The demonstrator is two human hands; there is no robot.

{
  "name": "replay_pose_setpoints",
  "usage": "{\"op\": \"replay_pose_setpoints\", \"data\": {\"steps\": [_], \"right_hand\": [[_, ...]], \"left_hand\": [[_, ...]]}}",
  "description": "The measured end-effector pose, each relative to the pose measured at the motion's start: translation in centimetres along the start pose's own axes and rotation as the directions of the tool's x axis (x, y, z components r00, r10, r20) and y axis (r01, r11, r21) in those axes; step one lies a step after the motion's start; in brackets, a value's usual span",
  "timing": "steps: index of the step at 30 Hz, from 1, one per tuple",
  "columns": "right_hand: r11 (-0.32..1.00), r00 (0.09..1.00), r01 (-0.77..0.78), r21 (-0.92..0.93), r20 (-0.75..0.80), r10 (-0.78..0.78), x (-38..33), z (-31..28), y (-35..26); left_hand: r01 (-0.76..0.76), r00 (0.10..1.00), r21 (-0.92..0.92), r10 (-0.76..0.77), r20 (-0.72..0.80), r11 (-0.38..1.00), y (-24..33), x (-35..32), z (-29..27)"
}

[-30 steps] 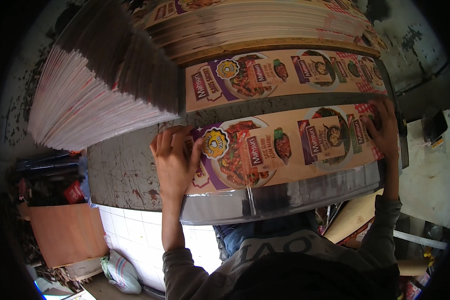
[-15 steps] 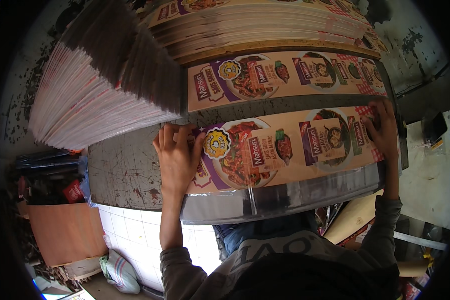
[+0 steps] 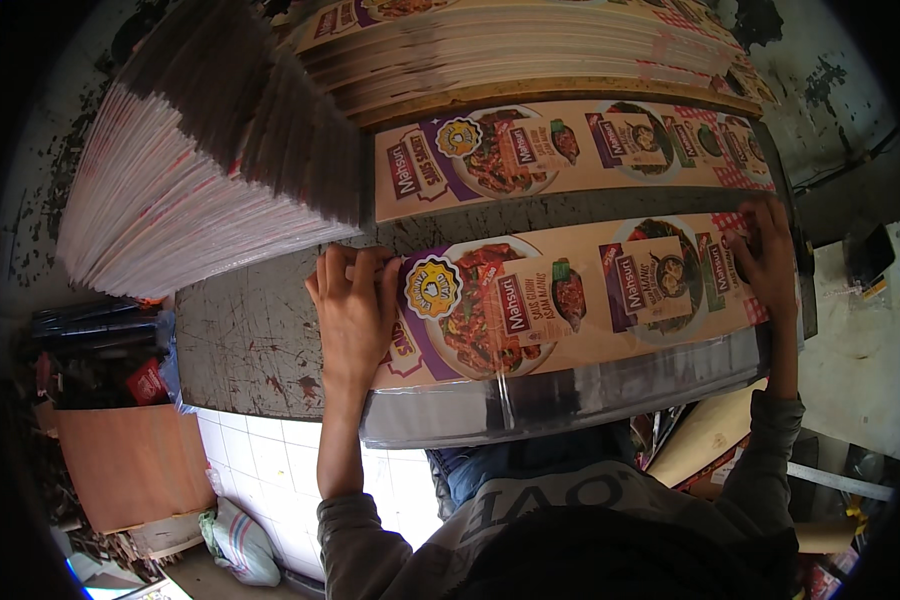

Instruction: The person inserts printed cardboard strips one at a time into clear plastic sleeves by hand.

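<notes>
A long printed sheet (image 3: 580,265) with food pictures on a tan ground lies across the near part of the worktable. Under its near side, glossy clear plastic film (image 3: 590,385) reaches to the front edge of the table. My left hand (image 3: 355,305) holds the sheet's left end, fingers curled, with the thumb close to them; the fingertips are partly hidden. At the other end, my right hand (image 3: 767,265) grips the sheet's right edge beside a red checked pattern, its fingers bent over it. A second matching sheet (image 3: 570,155) lies flat farther back.
A tall fanned stack of plastic-covered sheets (image 3: 200,190) stands at the left back. Behind a wooden strip (image 3: 560,95) sits a thick pile of printed sheets (image 3: 530,50). The scratched grey tabletop (image 3: 250,340) shows at left. On the floor lie a brown board (image 3: 135,465) and a striped sack (image 3: 245,540).
My left thumb has drawn in toward the fingers, uncovering more of the sheet's purple part. My right hand and the sheet have hardly moved.
</notes>
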State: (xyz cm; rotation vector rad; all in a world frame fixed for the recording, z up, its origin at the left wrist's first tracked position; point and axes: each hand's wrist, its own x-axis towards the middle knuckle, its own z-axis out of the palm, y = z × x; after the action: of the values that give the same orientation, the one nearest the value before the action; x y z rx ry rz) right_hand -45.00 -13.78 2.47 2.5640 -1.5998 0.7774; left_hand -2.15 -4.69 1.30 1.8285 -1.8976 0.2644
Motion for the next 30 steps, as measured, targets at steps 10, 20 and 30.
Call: {"op": "replay_pose_setpoints", "data": {"steps": [10,20,30], "right_hand": [[1.0,1.0,0.005,-0.002,-0.007,-0.005,-0.04,-0.02,-0.02],[0.999,0.999,-0.04,0.028,0.01,0.04,-0.02,-0.02,-0.11],[1.0,1.0,0.013,-0.016,-0.022,-0.013,-0.01,0.13,0.2]], "left_hand": [[-0.041,0.998,0.014,0.041,-0.048,0.999,-0.23,0.06,0.3],[-0.029,0.999,0.039,0.03,-0.038,0.999,-0.42,0.08,0.45],[-0.026,0.999,0.028,0.027,-0.044,0.999,-0.31,0.15,0.24]]}}
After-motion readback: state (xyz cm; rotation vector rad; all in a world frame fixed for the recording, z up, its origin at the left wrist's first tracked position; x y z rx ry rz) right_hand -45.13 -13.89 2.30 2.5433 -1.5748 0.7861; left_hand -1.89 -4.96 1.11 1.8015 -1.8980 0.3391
